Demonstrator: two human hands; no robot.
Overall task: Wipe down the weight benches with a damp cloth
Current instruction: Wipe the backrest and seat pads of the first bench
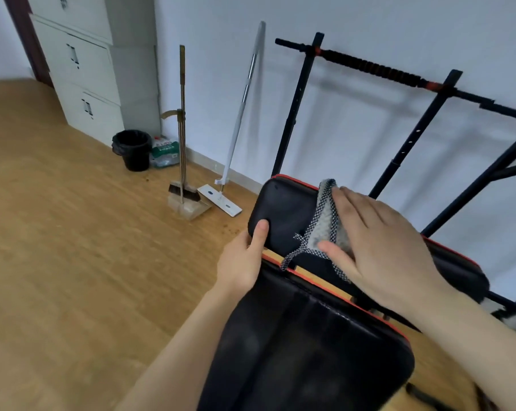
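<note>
A black weight bench with red piping fills the lower right: a far pad [283,209] and a near pad [304,345], split by a gap. My right hand [381,247] lies flat on a grey cloth [324,221] with a checked border, pressing it onto the far pad. My left hand [244,256] grips the left edge of the far pad, thumb on top. The cloth's far side is hidden under my palm.
A black rack with a barbell [369,66] stands against the wall behind the bench. A broom with dustpan [182,185] and a flat mop [221,197] lean on the wall. A black bin [133,149] and grey cabinets [84,69] stand further left on the wooden floor.
</note>
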